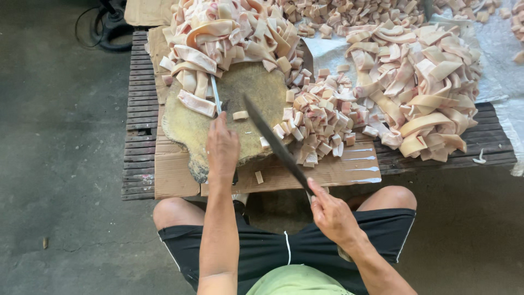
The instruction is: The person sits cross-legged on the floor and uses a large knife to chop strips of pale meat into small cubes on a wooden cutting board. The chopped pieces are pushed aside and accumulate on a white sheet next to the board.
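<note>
Head view, looking down past bare knees and black shorts (284, 246) to a low slatted wooden platform (139, 109). Left hand (222, 147) closed around the handle of a thin steel rod or hook (215, 94), shaft running up and away across the round wooden chopping block (240, 104) toward the strip pile; tip hidden among the strips, so rod or hook cannot be told. Right hand (332, 214) closed on the handle of a long dark cleaver (275, 143), blade raised at a slant, point up-left over the block's right half, handle end near the right knee. One small cut cube (240, 115) lying alone on the block just right of the rod. One long pale strip of pork skin (196, 103) flat on the block's left edge. Heap of uncut strips (229, 33) stacked at the block's far rim, partly overhanging it. Pile of diced cubes (319, 117) just beside the block on the right, spilling onto flattened cardboard (174, 175). Second large heap of strips (426, 87) farther right, resting on a white sheet (494, 49). More diced pieces (355, 13) along the top edge. One stray cube (258, 177) on the cardboard below the block. Grey concrete floor (60, 164) to the left, black cable (90, 24) and a dark base at upper left.
</note>
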